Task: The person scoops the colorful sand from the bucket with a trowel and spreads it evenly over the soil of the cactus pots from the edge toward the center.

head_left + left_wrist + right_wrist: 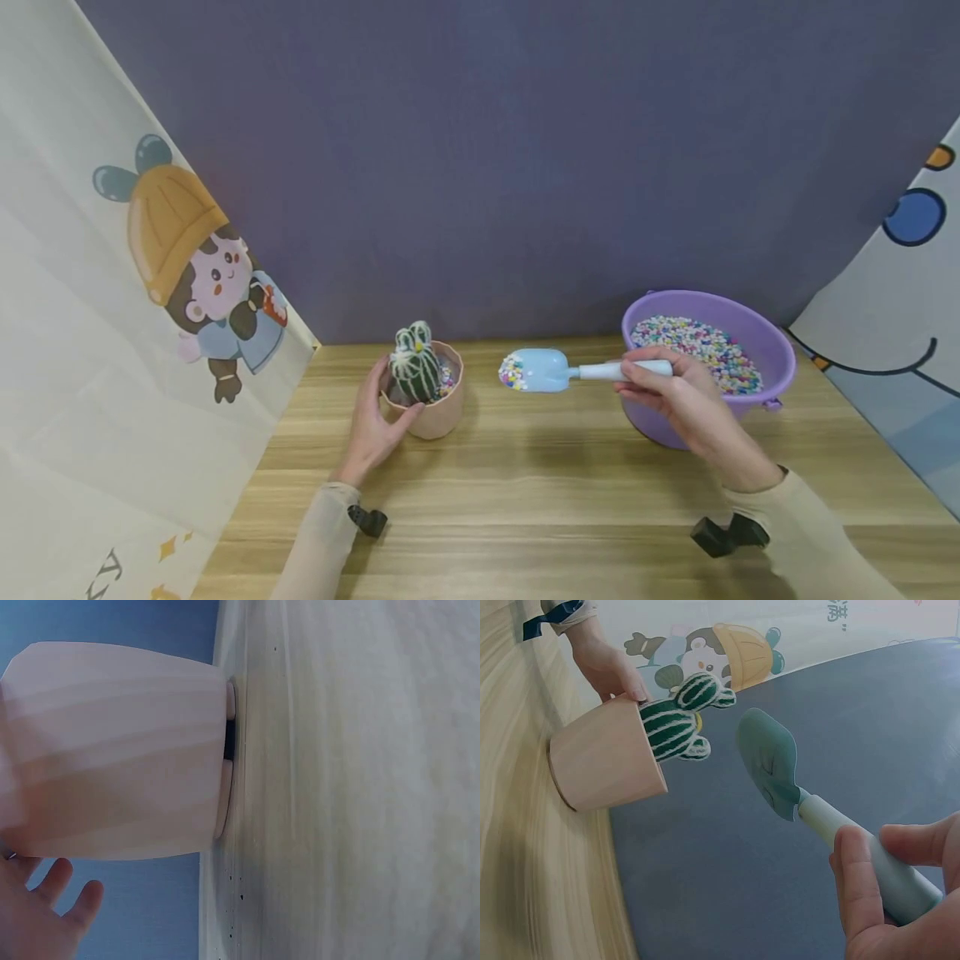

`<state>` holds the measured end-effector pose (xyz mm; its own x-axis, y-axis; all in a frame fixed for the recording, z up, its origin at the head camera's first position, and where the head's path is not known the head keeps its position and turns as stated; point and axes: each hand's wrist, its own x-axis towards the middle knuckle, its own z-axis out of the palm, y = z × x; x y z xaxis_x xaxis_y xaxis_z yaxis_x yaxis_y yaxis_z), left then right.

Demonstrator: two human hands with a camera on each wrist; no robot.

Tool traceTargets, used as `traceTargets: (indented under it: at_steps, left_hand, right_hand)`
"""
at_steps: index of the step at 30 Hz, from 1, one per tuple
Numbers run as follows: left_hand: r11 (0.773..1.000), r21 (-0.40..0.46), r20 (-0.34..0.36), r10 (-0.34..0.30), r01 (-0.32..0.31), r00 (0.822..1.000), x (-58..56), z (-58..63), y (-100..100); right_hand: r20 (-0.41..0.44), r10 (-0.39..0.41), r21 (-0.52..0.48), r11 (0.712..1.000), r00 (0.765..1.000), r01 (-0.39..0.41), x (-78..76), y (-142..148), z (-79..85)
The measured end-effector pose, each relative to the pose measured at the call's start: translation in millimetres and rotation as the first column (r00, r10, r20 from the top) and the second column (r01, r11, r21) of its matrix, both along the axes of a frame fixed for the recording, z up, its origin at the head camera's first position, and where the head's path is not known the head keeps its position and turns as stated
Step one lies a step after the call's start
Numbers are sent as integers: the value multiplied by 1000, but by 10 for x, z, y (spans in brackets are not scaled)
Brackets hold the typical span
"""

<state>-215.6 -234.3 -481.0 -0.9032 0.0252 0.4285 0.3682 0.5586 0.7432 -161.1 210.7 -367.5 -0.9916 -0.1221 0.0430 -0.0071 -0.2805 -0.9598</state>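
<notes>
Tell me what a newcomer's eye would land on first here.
Probably the big purple bucket of many-coloured beads, at the right of the table. Next comes the light blue scoop in the right hand, with beads at its tip, between bucket and pot. Then the striped green cactus in its pale pink pot on the left, gripped by the left hand.

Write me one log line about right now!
left hand: holds flowerpot with cactus | right hand: grips blue trowel | trowel: raised, colorful pellets at tip | purple bucket: contains more pellets
</notes>
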Motion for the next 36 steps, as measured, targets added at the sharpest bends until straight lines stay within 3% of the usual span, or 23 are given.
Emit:
traceTargets:
  at_steps: [9, 17, 22, 26, 31, 36]
  left_hand:
    - [1000, -16, 57, -3, 4, 998, 2, -23, -1]
    - [1000, 22, 56, -19, 18, 998, -60, -42, 54]
    - [1000, -4, 54, 23, -23, 998, 96, 23, -96]
    - [999, -9, 52, 39, -39, 998, 212, 178, -195]
    - [998, -68, 69, 11, -7, 998, 67, 277, -202]
    - [992, -126, 96, 6, 6, 995, -53, 179, -149]
  right_hand:
    - [33, -4, 32, 999, 999, 3, -16, -67, -8]
    - [36, -12, 51, 999, 999, 10, -29, -36, 25]
    - [33, 7, 31, 999, 999, -8, 27, -178, 23]
    - [13, 12, 0, 1000, 1000, -12, 56, -314, 137]
    - [-43, 1, -25, 1000, 999, -2, -78, -335, 303]
    - [-4, -23, 1, 1000, 1000, 23, -171, -311, 196]
